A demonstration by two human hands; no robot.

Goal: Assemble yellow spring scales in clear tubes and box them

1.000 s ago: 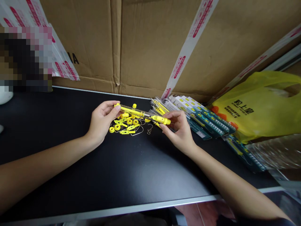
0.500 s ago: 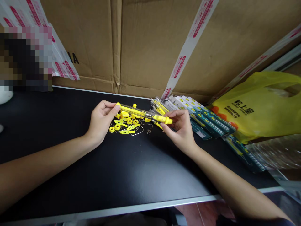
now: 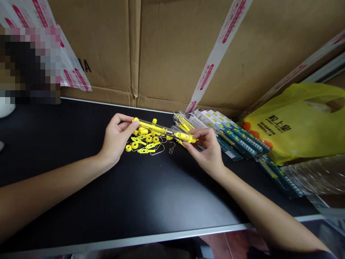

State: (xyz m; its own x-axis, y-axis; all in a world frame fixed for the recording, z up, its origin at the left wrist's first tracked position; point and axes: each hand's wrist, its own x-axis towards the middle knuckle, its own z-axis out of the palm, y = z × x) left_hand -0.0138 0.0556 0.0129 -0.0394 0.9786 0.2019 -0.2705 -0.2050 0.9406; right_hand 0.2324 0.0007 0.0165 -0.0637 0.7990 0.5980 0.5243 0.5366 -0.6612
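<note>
A clear tube with yellow parts inside (image 3: 161, 129) is held above the black table, tilted slightly down to the right. My left hand (image 3: 117, 138) pinches its yellow left end between thumb and fingers. At the other end, my right hand (image 3: 207, 149) grips the yellow cap. Below and behind the tube lie several loose yellow pieces (image 3: 146, 151), among them rings (image 3: 134, 145) and flat parts with holes. Thin bent metal wires (image 3: 159, 153) are mixed in with them, and a small metal hook (image 3: 171, 148) lies just to their right.
More clear tubes with yellow parts (image 3: 183, 120) lie behind my right hand. Beside them are stacked green and white packages (image 3: 237, 138). A yellow plastic bag (image 3: 304, 126) stands at the right. Large cardboard (image 3: 172, 54) rises behind the black table (image 3: 129, 201).
Both hands keep hold of the tube in nearly the same place. The fingers of my right hand have shifted slightly at the yellow cap.
</note>
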